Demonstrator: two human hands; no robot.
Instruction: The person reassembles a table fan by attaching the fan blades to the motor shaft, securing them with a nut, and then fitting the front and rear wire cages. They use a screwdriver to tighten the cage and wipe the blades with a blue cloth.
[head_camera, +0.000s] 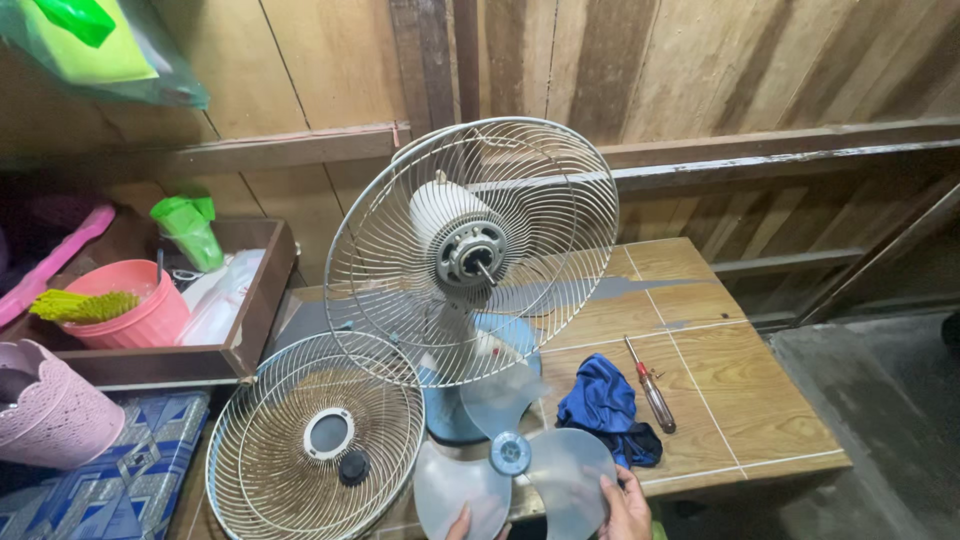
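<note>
At the bottom edge of the view, the right hand (626, 505) holds the translucent fan blade (520, 470) by one lobe, fingers closed over its edge, while the left hand (461, 522) shows only a fingertip or two against another lobe; it seems to pinch the blade, but most of this hand is cut off. The blade lies low over the front edge of the wooden table (740, 420), just in front of the blue fan base (450, 405). Behind it stands the fan with its rear grille (540, 200) and bare motor (470, 250). The front grille (290, 450) leans at the left. A blue cloth (603, 403) and a red-handled screwdriver (651, 387) lie at the right.
</note>
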